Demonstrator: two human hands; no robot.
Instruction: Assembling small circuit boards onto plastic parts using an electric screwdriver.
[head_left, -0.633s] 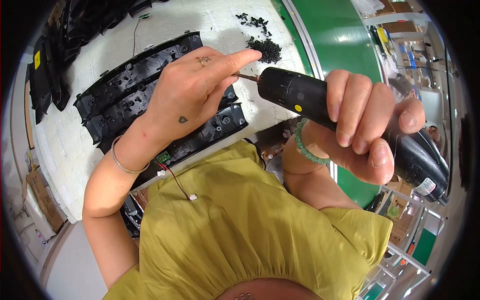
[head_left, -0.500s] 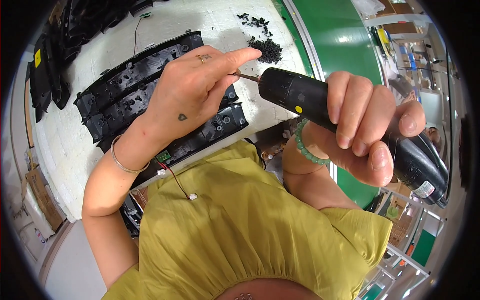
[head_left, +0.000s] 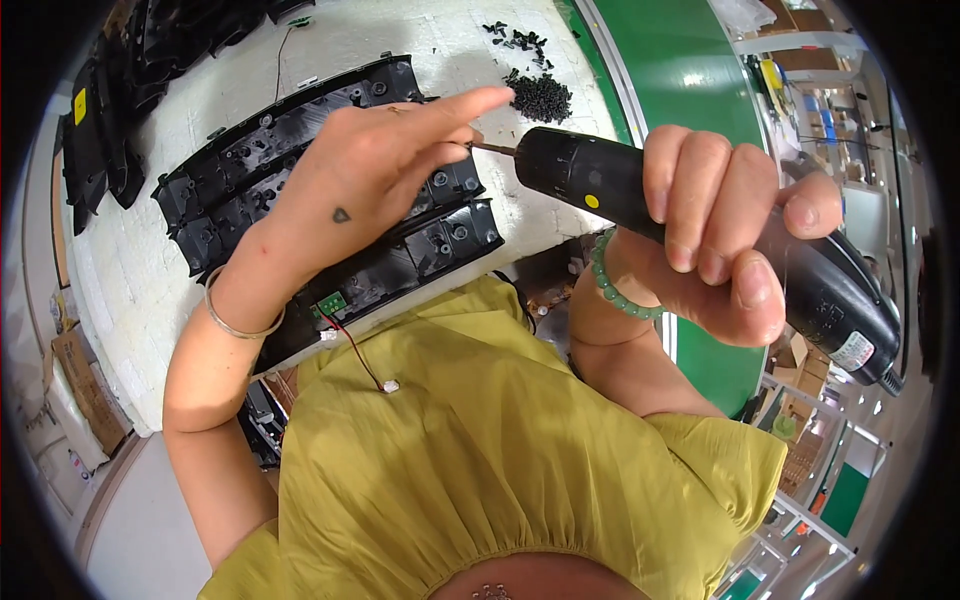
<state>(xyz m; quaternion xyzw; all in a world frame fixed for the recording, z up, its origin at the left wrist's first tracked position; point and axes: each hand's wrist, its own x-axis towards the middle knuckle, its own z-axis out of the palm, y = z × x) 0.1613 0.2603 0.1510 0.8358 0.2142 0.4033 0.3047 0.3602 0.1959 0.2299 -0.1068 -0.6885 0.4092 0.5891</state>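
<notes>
So the right hand [head_left: 715, 230] is gripping a black driver [head_left: 590, 180], fingers closing around its barrel. The driver is hanging in the air to the right of the panels [head_left: 235, 145], its bit [head_left: 495, 148] pointing left. The left hand [head_left: 355, 175] is meeting the bit's tip, index finger sticking out straight and the rest curling in. The tip is hiding behind those fingers, so I can't tell how tightly they're closing or whether they're pinching anything.

Below that hand the black panels are lying in rows on white foam [head_left: 450, 40]. A pile of screws [head_left: 541, 98] is sitting beyond the driver's nose (with a few strays scattering off the far side). Near the lap, a green board [head_left: 331, 303] is trailing wires [head_left: 355, 350] to a white plug [head_left: 390, 386], which is resting against the shirt [head_left: 480, 440].
</notes>
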